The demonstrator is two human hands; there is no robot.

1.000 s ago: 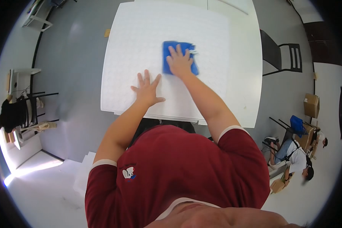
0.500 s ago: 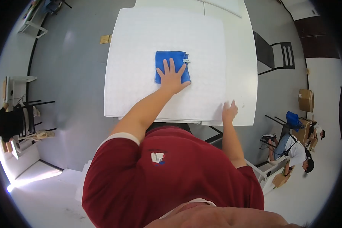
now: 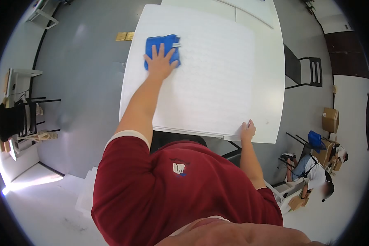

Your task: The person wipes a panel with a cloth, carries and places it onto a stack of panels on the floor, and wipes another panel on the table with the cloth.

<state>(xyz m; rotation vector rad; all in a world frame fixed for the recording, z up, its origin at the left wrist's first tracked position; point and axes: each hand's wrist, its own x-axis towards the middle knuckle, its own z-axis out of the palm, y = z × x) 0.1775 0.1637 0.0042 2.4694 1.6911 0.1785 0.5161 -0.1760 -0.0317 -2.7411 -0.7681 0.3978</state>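
My left hand [image 3: 161, 63] lies flat with fingers spread on a blue cloth [image 3: 151, 42]. A small white tag shows at the cloth's right edge. Beneath the cloth is a white sheet [image 3: 201, 90] with a faint texture, spread over the white table [image 3: 268, 94]. The cloth rests toward the far left part of that sheet. My right hand [image 3: 247, 131] rests at the near right, by the table's front edge and the sheet's corner. Its fingers are loosely bent and a little apart, and I see nothing held in them.
A black chair [image 3: 299, 71] stands past the table's right side. At the lower right a person [image 3: 317, 174] sits near cardboard boxes [image 3: 330, 120] and a blue item [image 3: 315, 140]. Another chair [image 3: 26, 115] with dark fabric is at the far left. A white panel [image 3: 250, 10] lies at the table's far end.
My left hand has slid the blue cloth away from me and to the left across the sheet. My right hand stays near the table's front edge, its fingers slightly more bent. The view has shifted a little.
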